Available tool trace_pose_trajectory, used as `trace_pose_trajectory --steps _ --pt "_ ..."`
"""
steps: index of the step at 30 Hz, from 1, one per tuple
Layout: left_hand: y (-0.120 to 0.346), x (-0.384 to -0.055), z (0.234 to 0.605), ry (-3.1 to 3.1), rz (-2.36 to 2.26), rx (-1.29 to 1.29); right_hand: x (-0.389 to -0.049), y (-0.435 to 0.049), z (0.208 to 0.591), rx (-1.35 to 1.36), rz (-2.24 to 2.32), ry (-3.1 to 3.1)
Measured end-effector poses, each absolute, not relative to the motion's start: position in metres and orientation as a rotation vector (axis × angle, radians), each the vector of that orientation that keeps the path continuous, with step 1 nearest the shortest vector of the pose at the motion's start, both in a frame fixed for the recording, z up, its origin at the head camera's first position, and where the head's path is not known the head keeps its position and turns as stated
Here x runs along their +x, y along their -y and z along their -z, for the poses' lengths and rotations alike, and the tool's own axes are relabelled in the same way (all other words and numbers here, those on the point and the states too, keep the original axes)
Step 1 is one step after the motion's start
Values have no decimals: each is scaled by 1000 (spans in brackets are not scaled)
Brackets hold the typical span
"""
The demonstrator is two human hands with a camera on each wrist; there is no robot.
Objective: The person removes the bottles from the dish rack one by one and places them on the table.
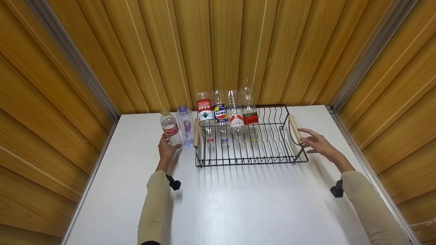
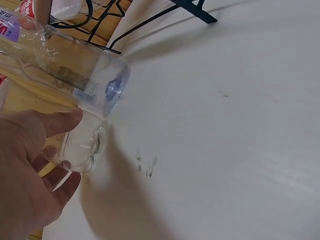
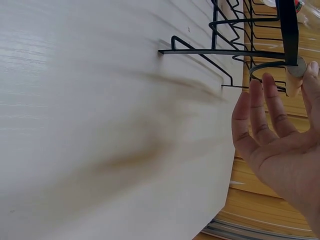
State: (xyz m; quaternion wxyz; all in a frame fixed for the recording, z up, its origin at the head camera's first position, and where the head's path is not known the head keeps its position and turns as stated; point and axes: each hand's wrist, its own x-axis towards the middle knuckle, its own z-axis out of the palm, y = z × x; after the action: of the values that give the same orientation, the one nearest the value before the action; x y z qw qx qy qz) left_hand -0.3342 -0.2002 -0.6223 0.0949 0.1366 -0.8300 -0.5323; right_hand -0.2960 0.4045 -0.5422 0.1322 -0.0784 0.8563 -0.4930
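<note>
My left hand (image 1: 167,149) grips the lower part of a clear plastic bottle (image 1: 171,131) with a red label, its thumb on one side and fingers on the other. The bottle's lobed base (image 2: 82,145) shows between the fingers in the left wrist view, close over the table. Right beside it stands a clear plastic bottle with a purple label (image 1: 186,126). At the far side, the relaxed fingers of my right hand (image 1: 318,146) touch the wooden handle (image 1: 295,129) of a black wire rack (image 1: 252,164), several of them spread loose.
In the rack's left half, several clear bottles lean with their necks down: one with a red label (image 1: 205,110), one blue (image 1: 220,113), one red and white (image 1: 236,120), one dark red (image 1: 251,118). Wood-patterned walls (image 1: 231,51) enclose the white table (image 1: 238,204).
</note>
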Motion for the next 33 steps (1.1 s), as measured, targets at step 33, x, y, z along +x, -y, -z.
trace_pose_trajectory --steps 33 --pt "243 -299 614 2484 1680 497 -294 -404 542 -192 1435 -2456"
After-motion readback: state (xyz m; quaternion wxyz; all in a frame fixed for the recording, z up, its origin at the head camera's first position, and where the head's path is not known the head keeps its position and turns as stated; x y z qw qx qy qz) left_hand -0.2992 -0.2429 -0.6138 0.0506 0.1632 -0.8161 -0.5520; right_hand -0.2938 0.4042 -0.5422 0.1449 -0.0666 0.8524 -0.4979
